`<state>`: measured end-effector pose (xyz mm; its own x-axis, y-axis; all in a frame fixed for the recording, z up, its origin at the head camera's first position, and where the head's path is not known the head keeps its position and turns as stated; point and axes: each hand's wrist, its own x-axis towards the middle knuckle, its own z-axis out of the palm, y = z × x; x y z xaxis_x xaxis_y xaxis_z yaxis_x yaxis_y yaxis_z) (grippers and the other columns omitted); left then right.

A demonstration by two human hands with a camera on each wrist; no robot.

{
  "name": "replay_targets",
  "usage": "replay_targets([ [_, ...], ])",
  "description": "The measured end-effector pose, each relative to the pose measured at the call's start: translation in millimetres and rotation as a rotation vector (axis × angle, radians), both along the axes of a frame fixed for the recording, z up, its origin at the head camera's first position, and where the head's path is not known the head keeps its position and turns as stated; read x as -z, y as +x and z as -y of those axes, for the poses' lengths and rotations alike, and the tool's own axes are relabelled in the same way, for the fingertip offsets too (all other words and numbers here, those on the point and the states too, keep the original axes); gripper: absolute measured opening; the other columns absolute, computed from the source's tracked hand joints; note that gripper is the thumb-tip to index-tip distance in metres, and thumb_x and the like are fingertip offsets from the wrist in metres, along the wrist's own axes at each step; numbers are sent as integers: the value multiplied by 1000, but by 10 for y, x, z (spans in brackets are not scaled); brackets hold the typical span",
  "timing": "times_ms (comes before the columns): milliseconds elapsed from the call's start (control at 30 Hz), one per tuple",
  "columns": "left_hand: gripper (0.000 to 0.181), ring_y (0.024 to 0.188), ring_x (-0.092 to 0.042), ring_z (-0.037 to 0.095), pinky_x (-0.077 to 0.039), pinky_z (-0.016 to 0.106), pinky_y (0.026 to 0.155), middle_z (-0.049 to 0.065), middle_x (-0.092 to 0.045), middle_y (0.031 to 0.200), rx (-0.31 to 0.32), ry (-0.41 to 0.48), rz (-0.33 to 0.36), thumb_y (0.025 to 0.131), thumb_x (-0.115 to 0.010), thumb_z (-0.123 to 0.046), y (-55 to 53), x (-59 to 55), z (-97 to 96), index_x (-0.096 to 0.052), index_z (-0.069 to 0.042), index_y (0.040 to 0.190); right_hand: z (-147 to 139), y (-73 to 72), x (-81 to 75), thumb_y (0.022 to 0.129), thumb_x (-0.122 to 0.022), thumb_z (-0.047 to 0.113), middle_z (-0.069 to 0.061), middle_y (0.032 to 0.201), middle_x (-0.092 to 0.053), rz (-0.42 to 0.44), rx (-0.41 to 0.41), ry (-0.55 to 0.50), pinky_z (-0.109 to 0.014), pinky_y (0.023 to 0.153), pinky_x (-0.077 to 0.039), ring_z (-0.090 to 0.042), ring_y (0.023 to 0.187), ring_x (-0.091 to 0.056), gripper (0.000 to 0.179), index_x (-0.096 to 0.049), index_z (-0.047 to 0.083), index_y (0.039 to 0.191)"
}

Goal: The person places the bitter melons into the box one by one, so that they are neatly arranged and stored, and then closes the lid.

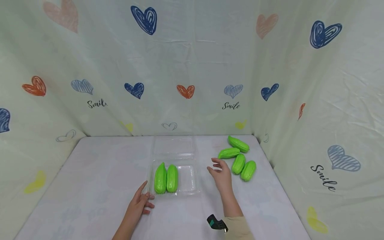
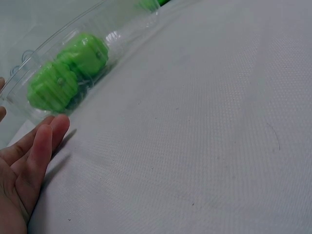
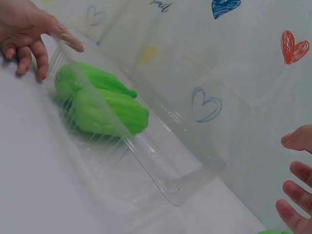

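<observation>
A clear plastic clamshell box (image 1: 187,192) lies on the table with its lid (image 1: 174,145) folded back. Two green bitter melons (image 1: 160,178) (image 3: 109,109) sit side by side in its left part. My left hand (image 1: 140,202) touches the box's front left corner, fingers spread and fairly straight. In the left wrist view that hand (image 2: 29,165) shows beside the box wall. Held above the table, my right hand (image 1: 221,173) is between the box and the loose melons, its fingers loosely bent and apart, with nothing in them; it also appears at the edge of the right wrist view (image 3: 297,180).
Several more green bitter melons (image 1: 238,163) lie in a loose group at the table's back right. A black device (image 1: 216,222) is at the right wrist. Patterned curtains (image 1: 192,66) with hearts hang behind and beside the white table (image 1: 99,173).
</observation>
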<state>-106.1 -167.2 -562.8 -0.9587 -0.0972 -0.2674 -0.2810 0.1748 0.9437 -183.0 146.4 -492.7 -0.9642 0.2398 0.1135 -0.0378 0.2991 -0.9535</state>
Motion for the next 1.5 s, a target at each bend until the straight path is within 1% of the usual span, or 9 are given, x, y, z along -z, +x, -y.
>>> replay_targets([
  [133,59,77,-67,23,-56,33,60,13,-66,102,-1,5,-7,103,-49,-30,-5,3,-4,-25,-14,154,-106,12,49,84,-74,1,-12,119,-61,-15,43,-26,-41,88,-48,-32,107,-57,37,-64,2,120],
  [333,59,76,-67,24,-56,33,60,13,-66,102,-4,7,-7,103,-50,-31,-8,6,-1,-25,-14,154,-256,8,99,84,-74,1,-15,118,-61,0,101,-23,-41,89,-48,-31,106,-56,37,-63,0,120],
  [433,59,77,-67,24,-56,33,60,13,-66,102,-6,7,-2,103,-50,-31,-6,2,4,-25,-15,154,-321,-5,117,84,-74,2,-16,119,-60,16,122,-18,-39,89,-47,-31,107,-56,37,-63,0,120],
  [567,59,77,-67,24,-56,34,60,13,-66,103,-6,9,-2,103,-50,-32,-5,-6,4,-25,-15,154,-414,-12,122,85,-73,2,-17,121,-60,38,149,-24,-35,88,-46,-33,109,-54,38,-62,-1,121],
  [733,59,76,-67,24,-56,34,59,13,-65,102,-4,17,-3,103,-50,-31,-8,-7,-7,-26,-15,154,-551,-12,111,86,-72,1,-19,124,-57,54,180,-42,-34,88,-44,-34,111,-52,38,-61,-2,122],
  [933,59,76,-67,23,-56,34,59,13,-65,102,-4,10,-2,103,-50,-31,-5,-2,-9,-25,-15,154,-718,-34,150,85,-72,1,-21,122,-54,50,202,49,-37,87,-42,-31,108,-50,38,-62,-2,121],
  [1067,59,76,-67,24,-56,34,59,12,-65,103,-6,7,1,103,-50,-32,-2,-1,-3,-25,-15,154,-813,-52,163,84,-72,1,-21,122,-55,39,204,99,-40,88,-41,-33,109,-51,39,-62,-3,122],
  [1300,59,76,-67,24,-56,34,59,12,-65,103,-4,4,0,103,-49,-31,-4,2,-2,-25,-15,154,-958,-78,150,87,-70,4,-22,125,-52,76,195,158,-45,93,-41,-36,112,-48,40,-59,-2,125],
  [1500,59,76,-67,24,-56,34,58,13,-65,103,-3,14,-6,103,-50,-31,-6,13,0,-25,-14,154,-1088,-85,174,88,-69,4,-22,127,-50,83,205,190,-48,95,-41,-37,113,-46,39,-59,-4,125],
])
